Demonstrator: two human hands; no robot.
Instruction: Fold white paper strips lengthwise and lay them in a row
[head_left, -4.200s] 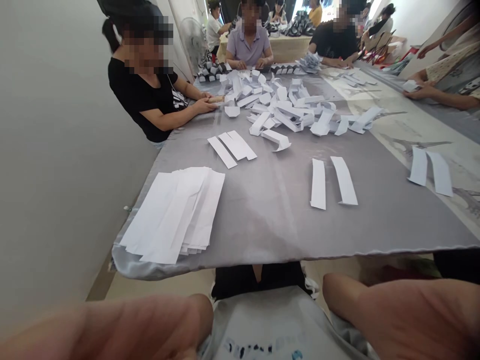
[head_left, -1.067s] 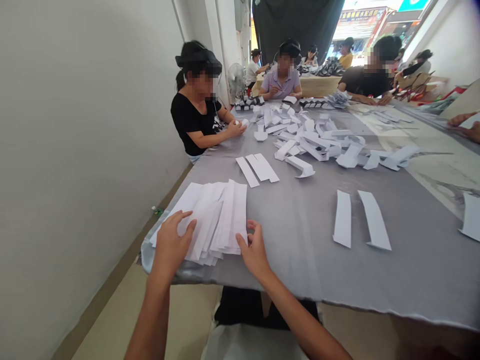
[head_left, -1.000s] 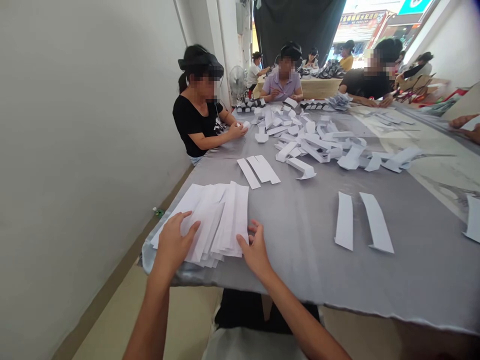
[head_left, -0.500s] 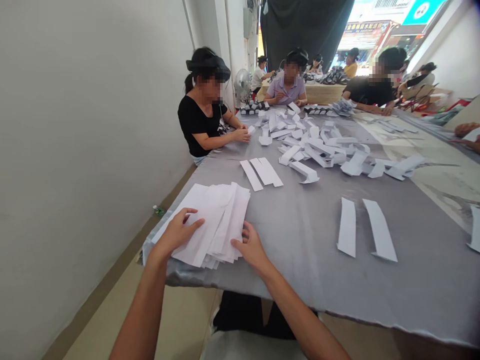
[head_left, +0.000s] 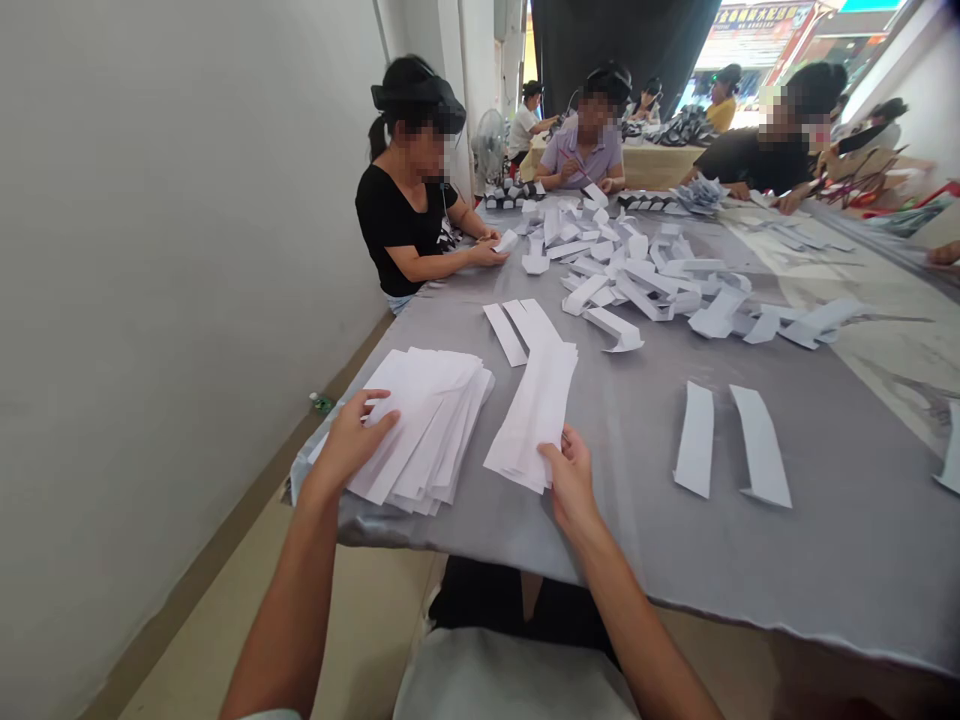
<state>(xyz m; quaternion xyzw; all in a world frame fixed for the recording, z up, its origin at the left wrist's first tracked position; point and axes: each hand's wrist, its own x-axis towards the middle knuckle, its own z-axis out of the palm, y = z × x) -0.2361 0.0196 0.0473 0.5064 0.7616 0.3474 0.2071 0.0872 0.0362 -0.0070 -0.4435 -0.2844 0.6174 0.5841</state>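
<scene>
A loose stack of white paper sheets point(head_left: 427, 420) lies fanned out near the table's left corner. My left hand point(head_left: 356, 435) rests on its left side, fingers apart, thumb on the top sheet. To the right, my right hand point(head_left: 571, 470) pinches a small bundle of white paper strips point(head_left: 534, 415) by its lower right edge, thumb on top and fingers partly hidden underneath. This bundle is apart from the stack and overlaps, in view, a few flat paper strips point(head_left: 506, 335) behind it.
Two folded strips point(head_left: 694, 440) lie on the grey tablecloth point(head_left: 637, 560) at right. Farther back spreads a heap of folded white paper pieces point(head_left: 630, 265). A person in black point(head_left: 409, 220) handles paper at the left edge; other people sit around the far side. A wall point(head_left: 187, 300) stands at left.
My right hand has moved right, taking a bundle of strips away from the stack. My left hand stays on the stack. The camera view has shifted slightly.
</scene>
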